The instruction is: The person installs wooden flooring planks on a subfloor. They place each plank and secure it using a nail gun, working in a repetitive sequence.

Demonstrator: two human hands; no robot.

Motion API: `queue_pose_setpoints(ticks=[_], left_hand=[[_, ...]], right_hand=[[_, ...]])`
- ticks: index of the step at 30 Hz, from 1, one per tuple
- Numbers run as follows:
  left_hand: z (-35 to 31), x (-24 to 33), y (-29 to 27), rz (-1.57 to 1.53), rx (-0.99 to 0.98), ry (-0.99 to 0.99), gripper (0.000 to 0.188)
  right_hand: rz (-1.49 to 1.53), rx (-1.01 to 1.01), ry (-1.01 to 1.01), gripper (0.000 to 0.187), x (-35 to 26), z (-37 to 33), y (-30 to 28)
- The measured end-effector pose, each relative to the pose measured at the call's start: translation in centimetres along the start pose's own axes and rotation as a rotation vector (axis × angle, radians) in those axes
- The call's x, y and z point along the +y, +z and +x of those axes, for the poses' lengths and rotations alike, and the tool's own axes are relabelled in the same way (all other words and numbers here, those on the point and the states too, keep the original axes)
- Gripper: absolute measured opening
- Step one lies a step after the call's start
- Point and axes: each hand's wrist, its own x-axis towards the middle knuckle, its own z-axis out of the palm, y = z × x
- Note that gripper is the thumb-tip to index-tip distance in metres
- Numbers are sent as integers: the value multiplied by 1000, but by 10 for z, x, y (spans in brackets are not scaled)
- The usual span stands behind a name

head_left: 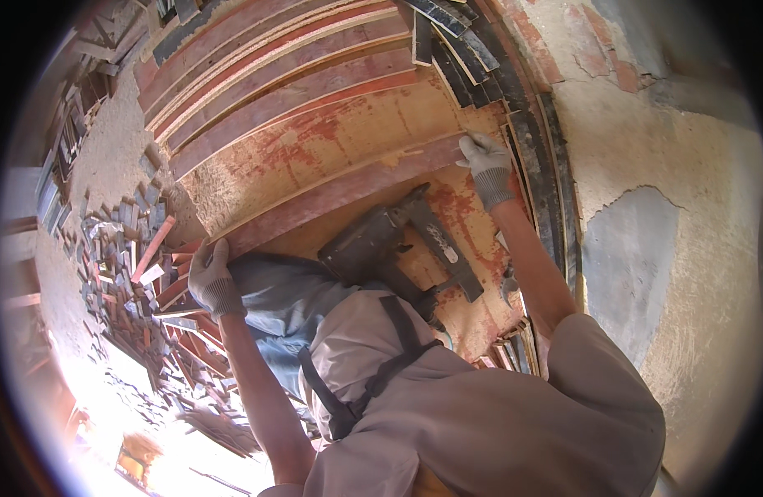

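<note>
A long reddish-brown wooden strip [340,195] lies across the worn, red-stained board [315,137] in front of me. Its left end is pinched by my left hand [211,280], which wears a pale knit glove. At the other end, my right hand [486,163], gloved alike, has thumb and fingers closed on the strip near the board's right edge. A dark nail gun [373,240] rests on the board between my arms, just on my side of the strip. Part of the strip's left tip is covered by my left hand.
More reddish strips [290,91] lie in rows at the far side. Dark strips [460,50] are piled at the far right, beside a peeling wall [671,240]. A big heap of wood offcuts [141,282] covers the floor on the left.
</note>
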Motion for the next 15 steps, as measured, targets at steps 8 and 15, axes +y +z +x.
queue_pose_setpoints(ticks=[8,15], left_hand=[[-2,11,4,64,-8,6,33],[2,3,0,-105,-56,-56,33]], right_hand=[[11,-61,-8,34,-1,-1,-5],[-4,-79,38,38,-5,-2,-9]])
